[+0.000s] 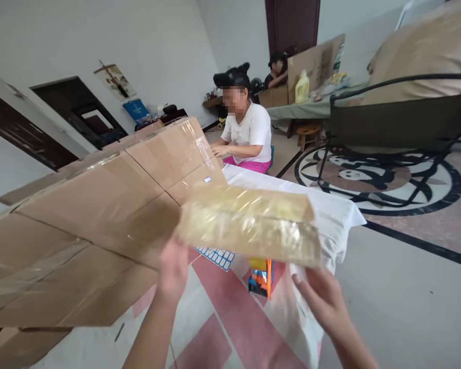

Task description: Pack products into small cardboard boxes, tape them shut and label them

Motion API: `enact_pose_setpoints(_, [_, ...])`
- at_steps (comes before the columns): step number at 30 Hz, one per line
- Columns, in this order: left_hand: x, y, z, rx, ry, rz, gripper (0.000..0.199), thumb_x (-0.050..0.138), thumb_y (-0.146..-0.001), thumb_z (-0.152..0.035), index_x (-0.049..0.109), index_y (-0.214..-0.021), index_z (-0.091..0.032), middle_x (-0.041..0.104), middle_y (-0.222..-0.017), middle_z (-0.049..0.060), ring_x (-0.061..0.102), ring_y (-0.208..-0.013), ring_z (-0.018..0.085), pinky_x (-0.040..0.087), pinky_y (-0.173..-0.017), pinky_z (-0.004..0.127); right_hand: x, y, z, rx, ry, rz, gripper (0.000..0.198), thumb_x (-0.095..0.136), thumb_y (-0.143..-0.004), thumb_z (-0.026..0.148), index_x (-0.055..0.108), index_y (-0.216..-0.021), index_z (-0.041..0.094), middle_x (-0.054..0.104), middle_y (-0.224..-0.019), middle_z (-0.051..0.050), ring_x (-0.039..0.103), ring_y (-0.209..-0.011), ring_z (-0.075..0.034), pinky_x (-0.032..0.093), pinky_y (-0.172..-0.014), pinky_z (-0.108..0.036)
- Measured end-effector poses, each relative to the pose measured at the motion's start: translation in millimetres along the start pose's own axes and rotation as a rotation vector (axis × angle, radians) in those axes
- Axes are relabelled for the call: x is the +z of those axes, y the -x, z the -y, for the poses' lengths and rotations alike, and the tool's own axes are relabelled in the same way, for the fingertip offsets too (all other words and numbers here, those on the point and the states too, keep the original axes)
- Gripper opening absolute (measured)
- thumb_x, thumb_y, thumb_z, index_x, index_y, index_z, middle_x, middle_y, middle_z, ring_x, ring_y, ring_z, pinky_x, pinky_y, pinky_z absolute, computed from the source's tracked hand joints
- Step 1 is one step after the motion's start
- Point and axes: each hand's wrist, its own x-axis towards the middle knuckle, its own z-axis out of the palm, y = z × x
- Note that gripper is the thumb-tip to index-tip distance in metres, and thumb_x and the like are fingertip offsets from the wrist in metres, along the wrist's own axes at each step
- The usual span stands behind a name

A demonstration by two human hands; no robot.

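Note:
A long, narrow cardboard box (249, 225), wrapped in shiny clear tape and slightly blurred, is held up in front of me above the table. My left hand (173, 266) grips its left end, fingers partly hidden against the carton. At the lower right corner, my right hand (325, 292) holds the other end, with the thumb in sight and the fingers largely behind the box. Beneath it, an orange and blue tape dispenser (260, 279) stands on the tabletop. Partly covered by the box is a sheet of blue-bordered labels (218, 257).
Large taped cartons (100, 205) are stacked along the left. A white and pink cloth (211, 343) covers the table. Across it sits a person (249, 128) in a white shirt; another person (278, 74) is farther back. A dark folding chair (399, 120) stands at right.

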Motion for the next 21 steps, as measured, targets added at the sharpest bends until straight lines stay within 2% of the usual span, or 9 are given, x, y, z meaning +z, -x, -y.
enact_pose_setpoints(1, [24.9, -22.8, 9.8, -0.034, 0.01, 0.122, 0.07, 0.056, -0.081, -0.075, 0.068, -0.122, -0.02, 0.068, -0.13, 0.011, 0.053, -0.134, 0.032, 0.041, -0.114, 0.045, -12.7, -4.7, -8.7, 0.032, 0.042, -0.049, 0.051, 0.059, -0.098, 0.028, 0.053, -0.148, 0.033, 0.05, -0.156, -0.009, 0.04, -0.148, -0.036, 0.038, -0.118, -0.061])
enact_pose_setpoints(3, [74.1, -63.5, 32.1, -0.175, 0.07, 0.308, 0.068, 0.059, -0.081, -0.073, 0.067, -0.123, -0.02, 0.067, -0.133, 0.01, 0.052, -0.135, 0.03, 0.039, -0.115, 0.041, -33.6, -11.6, -30.1, 0.081, 0.124, -0.125, 0.055, 0.062, -0.097, 0.034, 0.051, -0.151, 0.032, 0.044, -0.16, -0.008, 0.037, -0.149, -0.037, 0.04, -0.117, -0.059])
enact_pose_setpoints(6, [131.0, -104.3, 71.0, -0.316, 0.046, 0.412, 0.064, 0.064, -0.079, -0.07, 0.07, -0.114, -0.017, 0.07, -0.128, 0.013, 0.057, -0.129, 0.033, 0.044, -0.109, 0.045, -51.8, -15.3, -63.7, 0.189, 0.173, -0.207, 0.065, 0.065, -0.093, 0.043, 0.046, -0.154, 0.029, 0.039, -0.162, -0.009, 0.039, -0.147, -0.039, 0.051, -0.109, -0.055])
enact_pose_setpoints(9, [163.7, -125.2, 105.0, -0.418, -0.005, 0.433, 0.054, 0.062, -0.086, -0.062, 0.07, -0.113, -0.016, 0.068, -0.128, 0.016, 0.059, -0.125, 0.032, 0.046, -0.106, 0.05, -53.2, -13.7, -83.5, 0.316, 0.09, -0.202, 0.063, 0.064, -0.092, 0.047, 0.052, -0.15, 0.027, 0.039, -0.162, -0.008, 0.035, -0.149, -0.038, 0.054, -0.107, -0.05])
enact_pose_setpoints(12, [181.4, -139.5, 118.4, -0.44, -0.01, 0.414, 0.048, 0.059, -0.093, -0.053, 0.063, -0.124, -0.016, 0.062, -0.137, 0.014, 0.058, -0.127, 0.028, 0.045, -0.108, 0.054, -39.3, -16.4, -88.1, 0.353, 0.042, -0.185, 0.062, 0.063, -0.092, 0.047, 0.052, -0.15, 0.028, 0.032, -0.166, -0.006, 0.025, -0.153, -0.035, 0.052, -0.108, -0.048])
enact_pose_setpoints(15, [178.4, -143.7, 108.5, -0.434, -0.001, 0.364, 0.055, 0.059, -0.093, -0.052, 0.055, -0.138, -0.019, 0.051, -0.152, 0.015, 0.047, -0.141, 0.03, 0.037, -0.116, 0.054, -17.5, -33.9, -95.0, 0.358, 0.042, -0.147, 0.069, 0.061, -0.092, 0.046, 0.043, -0.155, 0.025, 0.019, -0.17, -0.007, 0.02, -0.155, -0.033, 0.054, -0.106, -0.047])
enact_pose_setpoints(17, [155.0, -130.8, 94.8, -0.426, 0.018, 0.335, 0.064, 0.06, -0.091, -0.055, 0.049, -0.146, -0.022, 0.04, -0.161, 0.014, 0.034, -0.151, 0.029, 0.032, -0.121, 0.047, -2.4, -55.3, -107.0, 0.355, 0.053, -0.115, 0.073, 0.06, -0.091, 0.045, 0.039, -0.157, 0.021, 0.015, -0.17, -0.01, 0.017, -0.156, -0.032, 0.053, -0.107, -0.048])
enact_pose_setpoints(19, [111.0, -99.6, 81.4, -0.411, 0.044, 0.324, 0.072, 0.062, -0.087, -0.06, 0.049, -0.148, -0.023, 0.038, -0.163, 0.012, 0.03, -0.153, 0.028, 0.032, -0.121, 0.041, 13.0, -82.7, -123.0, 0.335, 0.101, -0.086, 0.075, 0.06, -0.089, 0.042, 0.04, -0.157, 0.016, 0.017, -0.169, -0.014, 0.018, -0.156, -0.033, 0.051, -0.109, -0.05])
enact_pose_setpoints(21, [49.6, -51.2, 71.1, -0.384, 0.054, 0.287, 0.075, 0.064, -0.083, -0.065, 0.054, -0.144, -0.024, 0.043, -0.16, 0.01, 0.036, -0.151, 0.028, 0.034, -0.121, 0.04, 29.1, -113.4, -137.7, 0.294, 0.188, -0.049, 0.075, 0.061, -0.085, 0.037, 0.044, -0.154, 0.013, 0.023, -0.167, -0.017, 0.023, -0.154, -0.034, 0.044, -0.114, -0.053])
